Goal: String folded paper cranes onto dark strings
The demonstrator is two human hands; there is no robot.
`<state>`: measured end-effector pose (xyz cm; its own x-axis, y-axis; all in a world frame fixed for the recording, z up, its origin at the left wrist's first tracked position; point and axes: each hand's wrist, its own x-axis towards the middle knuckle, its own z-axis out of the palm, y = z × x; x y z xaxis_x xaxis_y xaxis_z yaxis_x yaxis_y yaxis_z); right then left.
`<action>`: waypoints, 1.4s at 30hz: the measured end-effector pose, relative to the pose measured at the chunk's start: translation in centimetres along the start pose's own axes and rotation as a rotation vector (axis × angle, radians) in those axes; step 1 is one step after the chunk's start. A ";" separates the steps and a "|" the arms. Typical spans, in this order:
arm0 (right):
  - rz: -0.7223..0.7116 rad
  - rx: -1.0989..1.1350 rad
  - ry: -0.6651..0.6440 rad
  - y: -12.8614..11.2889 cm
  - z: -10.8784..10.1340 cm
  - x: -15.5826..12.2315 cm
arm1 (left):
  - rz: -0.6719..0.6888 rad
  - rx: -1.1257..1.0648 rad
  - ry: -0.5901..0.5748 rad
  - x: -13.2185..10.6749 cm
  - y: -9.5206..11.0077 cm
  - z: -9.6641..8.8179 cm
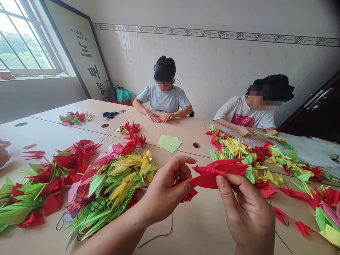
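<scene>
Both of my hands hold a folded red paper piece (220, 171) just above the table (202, 230). My left hand (166, 191) pinches its left end, with more red paper tucked under the fingers. My right hand (245, 212) grips its middle between thumb and fingers. A heap of folded red, green, yellow and pink paper pieces (87, 180) lies to the left of my hands. A second heap (255, 159) lies to the right.
Two people sit across the table: one (163, 97) presses paper flat, another (255, 106) at the right works by the second heap. Flat yellow-green sheets (169, 143) lie mid-table. A dark cord (159, 233) runs under my left wrist. Another hand (4, 154) shows at the left edge.
</scene>
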<state>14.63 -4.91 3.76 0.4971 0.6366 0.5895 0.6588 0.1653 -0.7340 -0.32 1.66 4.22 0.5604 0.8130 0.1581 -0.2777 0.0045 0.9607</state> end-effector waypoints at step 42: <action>-0.060 0.158 0.108 -0.2 1.0 -0.7 | -0.011 0.091 -0.026 -0.2 0.0 0.0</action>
<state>13.61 -4.58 3.12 0.5227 0.5389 0.6605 0.5967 0.3221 -0.7350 -0.42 1.46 4.22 0.5836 0.7976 0.1522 -0.2000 -0.0405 0.9790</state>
